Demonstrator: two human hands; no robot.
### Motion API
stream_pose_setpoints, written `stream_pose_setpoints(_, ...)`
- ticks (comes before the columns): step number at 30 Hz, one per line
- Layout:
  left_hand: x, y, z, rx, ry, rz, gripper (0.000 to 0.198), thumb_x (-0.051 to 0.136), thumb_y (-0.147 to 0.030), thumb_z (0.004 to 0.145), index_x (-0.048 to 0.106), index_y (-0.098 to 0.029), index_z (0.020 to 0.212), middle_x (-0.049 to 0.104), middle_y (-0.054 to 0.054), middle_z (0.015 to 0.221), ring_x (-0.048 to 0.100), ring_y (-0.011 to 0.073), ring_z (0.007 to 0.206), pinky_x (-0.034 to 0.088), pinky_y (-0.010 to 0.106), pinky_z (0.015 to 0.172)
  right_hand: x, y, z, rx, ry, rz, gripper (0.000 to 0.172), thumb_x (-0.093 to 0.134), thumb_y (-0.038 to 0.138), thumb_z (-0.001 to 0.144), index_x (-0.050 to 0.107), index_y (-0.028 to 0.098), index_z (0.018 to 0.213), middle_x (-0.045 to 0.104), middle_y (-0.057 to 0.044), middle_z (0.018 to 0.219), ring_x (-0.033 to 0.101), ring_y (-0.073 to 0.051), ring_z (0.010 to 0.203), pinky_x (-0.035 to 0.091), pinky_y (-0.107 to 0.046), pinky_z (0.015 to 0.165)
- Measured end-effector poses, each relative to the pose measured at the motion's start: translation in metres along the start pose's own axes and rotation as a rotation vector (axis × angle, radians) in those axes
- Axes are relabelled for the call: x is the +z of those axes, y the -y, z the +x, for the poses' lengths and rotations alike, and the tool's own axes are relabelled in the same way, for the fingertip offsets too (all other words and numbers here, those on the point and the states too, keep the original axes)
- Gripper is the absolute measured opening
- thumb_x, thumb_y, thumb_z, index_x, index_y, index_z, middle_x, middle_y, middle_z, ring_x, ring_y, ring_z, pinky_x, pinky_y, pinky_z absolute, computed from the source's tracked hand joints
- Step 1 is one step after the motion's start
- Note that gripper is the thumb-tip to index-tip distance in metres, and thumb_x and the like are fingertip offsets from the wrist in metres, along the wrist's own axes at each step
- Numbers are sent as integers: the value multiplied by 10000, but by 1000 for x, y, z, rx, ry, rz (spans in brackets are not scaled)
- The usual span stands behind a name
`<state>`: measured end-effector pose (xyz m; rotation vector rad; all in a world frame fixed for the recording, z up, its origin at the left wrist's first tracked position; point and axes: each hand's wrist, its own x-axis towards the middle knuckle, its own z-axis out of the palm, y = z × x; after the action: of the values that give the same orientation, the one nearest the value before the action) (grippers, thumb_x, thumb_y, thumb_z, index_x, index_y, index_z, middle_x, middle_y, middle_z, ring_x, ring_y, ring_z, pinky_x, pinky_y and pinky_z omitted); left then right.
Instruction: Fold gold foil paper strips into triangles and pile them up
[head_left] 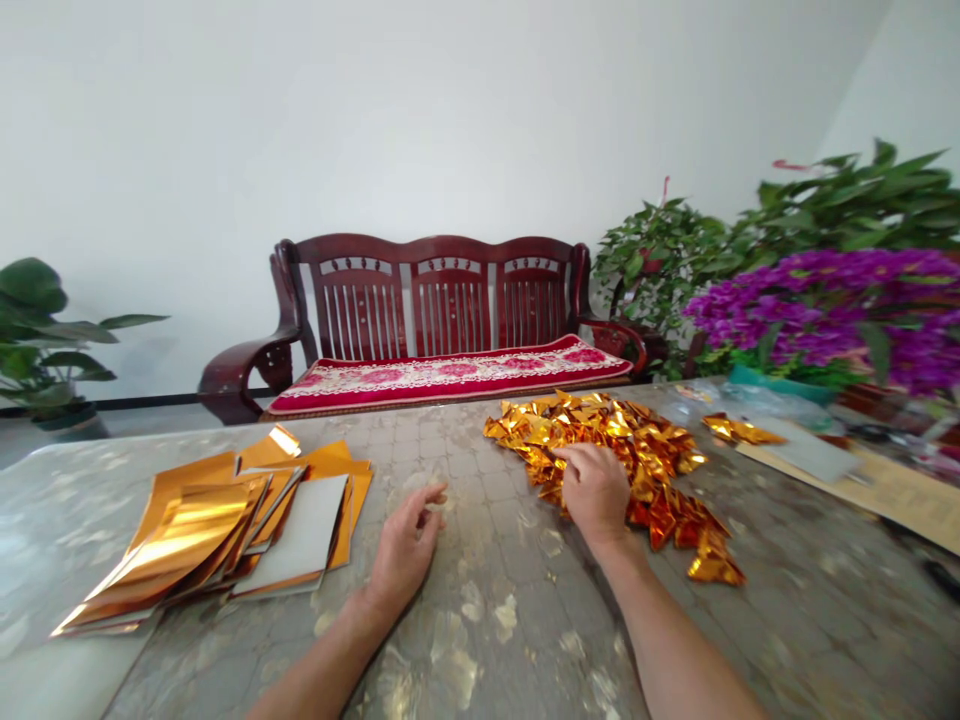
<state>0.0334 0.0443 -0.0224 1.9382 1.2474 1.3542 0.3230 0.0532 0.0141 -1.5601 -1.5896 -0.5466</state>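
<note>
My right hand [596, 487] rests on the near-left edge of a heap of folded gold foil pieces [645, 455], its fingers curled down into the foil; whether they grip a piece is hidden. My left hand [405, 545] lies on the bare table [487, 620] between the two piles, fingers loosely curled and apart, holding nothing. To its left lies a fanned stack of flat gold foil sheets [217, 525], some turned white side up.
A dark red wooden bench [442, 320] with a red cushion stands behind the table. Purple flowers [832, 310] and green plants stand at the right, another plant [45, 340] at the far left. More foil pieces [739, 430] and card sheets [885, 485] lie at the right.
</note>
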Motion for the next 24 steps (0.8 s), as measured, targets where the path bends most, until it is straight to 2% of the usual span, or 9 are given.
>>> stream_pose_setpoints(3,-8,-10,4,12,-91,-15,295,491,-232,888,630,-206,1146,714,53,1000,687,145,761,547,284,745,3,22,-7,-148,103,98,311,514,31,822,740,241,856,713,-31,916,546,-218,889,376,-340,793)
stream_pose_setpoints(7,-34,-26,19,-6,-207,5,316,535,-287,873,623,-195,1163,725,64,1015,693,163,809,544,305,794,11,49,-22,-365,376,237,279,523,12,808,709,216,852,689,-33,897,563,-201,884,401,-331,802)
stream_pose_setpoints(10,-66,-30,37,-57,-268,54,359,574,-320,828,640,-190,1156,736,59,996,687,181,847,535,319,821,16,61,-32,-436,540,310,247,525,28,825,692,210,831,676,-32,895,577,-188,889,427,-310,795)
stream_pose_setpoints(13,-109,-25,55,-188,-335,172,357,593,-334,791,682,-170,1096,749,53,942,687,187,820,524,309,801,20,63,-36,-444,604,361,248,507,53,866,695,215,862,669,-31,890,584,-179,890,450,-295,794)
stream_pose_setpoints(16,-158,-14,68,-296,-301,458,292,586,-320,788,724,-185,1008,755,45,865,684,200,797,493,284,742,24,61,-35,-442,601,398,266,490,59,875,700,223,889,666,-34,914,586,-183,915,461,-304,815)
stream_pose_setpoints(20,-220,7,68,-431,-159,869,274,566,-253,766,734,-234,982,755,71,967,678,266,909,457,306,726,27,58,-34,-441,591,412,282,468,78,881,703,230,912,668,-37,917,592,-194,919,471,-324,824)
stream_pose_setpoints(22,-243,19,62,-520,-91,952,253,611,-237,711,737,-215,930,746,112,998,667,313,940,453,340,738,28,58,-33,-442,599,406,292,457,86,883,704,238,920,667,-36,919,598,-195,916,476,-328,826)
stream_pose_setpoints(24,-258,32,53,-540,-88,943,249,679,-246,644,736,-207,884,741,133,1010,658,347,951,457,364,741,29,58,-32,-436,610,391,299,447,96,889,704,242,931,665,-38,925,602,-198,926,479,-331,833)
